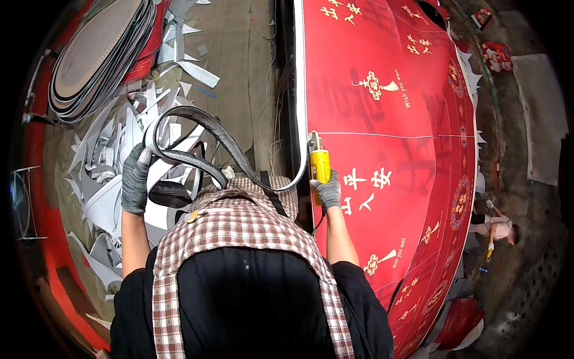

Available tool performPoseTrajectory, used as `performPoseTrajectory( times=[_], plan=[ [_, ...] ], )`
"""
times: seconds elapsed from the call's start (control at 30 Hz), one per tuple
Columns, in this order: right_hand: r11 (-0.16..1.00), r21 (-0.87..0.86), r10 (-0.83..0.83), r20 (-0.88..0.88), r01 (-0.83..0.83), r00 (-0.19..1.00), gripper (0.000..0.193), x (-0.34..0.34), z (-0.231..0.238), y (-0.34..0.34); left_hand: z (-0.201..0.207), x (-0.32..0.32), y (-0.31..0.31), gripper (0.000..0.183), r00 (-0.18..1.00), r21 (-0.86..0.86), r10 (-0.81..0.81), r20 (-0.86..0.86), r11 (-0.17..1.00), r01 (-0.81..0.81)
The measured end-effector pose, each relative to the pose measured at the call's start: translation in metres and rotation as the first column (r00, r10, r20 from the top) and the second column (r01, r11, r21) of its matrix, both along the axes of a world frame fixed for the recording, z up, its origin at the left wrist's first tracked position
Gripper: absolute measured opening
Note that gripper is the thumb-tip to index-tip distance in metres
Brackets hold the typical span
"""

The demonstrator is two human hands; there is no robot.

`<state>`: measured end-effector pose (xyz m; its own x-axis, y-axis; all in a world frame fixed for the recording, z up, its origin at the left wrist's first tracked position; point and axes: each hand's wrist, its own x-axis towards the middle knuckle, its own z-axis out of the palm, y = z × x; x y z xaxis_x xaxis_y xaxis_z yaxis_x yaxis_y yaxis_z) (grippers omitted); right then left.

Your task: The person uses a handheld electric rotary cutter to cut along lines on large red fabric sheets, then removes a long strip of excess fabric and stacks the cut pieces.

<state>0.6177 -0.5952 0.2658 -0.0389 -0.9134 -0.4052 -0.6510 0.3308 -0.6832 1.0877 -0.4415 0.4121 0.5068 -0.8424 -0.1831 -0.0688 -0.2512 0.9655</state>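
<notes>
Our gloved right hand wraps round the yellow power tool, whose metal head sits just ahead of our fingers at the edge of the printed red sheet; we probably hold it lengthwise to keep that head in line with the border. Well to the left of this grip, our gloved left hand pinches the dark strip between thumb and fingers. It loops across to the sheet's edge beside the tool, perhaps lifted so its slack hangs clear; whether it joins there, we cannot tell. White scraps lie heaped around the left hand.
</notes>
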Motion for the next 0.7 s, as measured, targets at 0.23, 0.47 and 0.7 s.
performPoseTrajectory(
  times=[0.23,0.47,0.7],
  plan=[
    [0.998,-0.067,0.005,-0.079,-0.011,0.997,0.073,0.031,0.001,-0.040,0.001,0.038,-0.012,0.034,0.996,-0.014,0.062,0.063,0.998,-0.061],
    [0.996,-0.086,-0.010,-0.022,0.008,1.000,0.070,0.049,-0.013,-0.083,-0.016,0.074,-0.013,0.032,0.991,0.015,0.086,0.107,0.996,-0.088],
    [0.995,-0.095,-0.042,0.017,0.043,0.999,0.066,0.083,0.002,-0.127,-0.025,0.095,-0.036,0.031,0.974,0.005,0.196,0.115,0.980,-0.198]
  ],
)
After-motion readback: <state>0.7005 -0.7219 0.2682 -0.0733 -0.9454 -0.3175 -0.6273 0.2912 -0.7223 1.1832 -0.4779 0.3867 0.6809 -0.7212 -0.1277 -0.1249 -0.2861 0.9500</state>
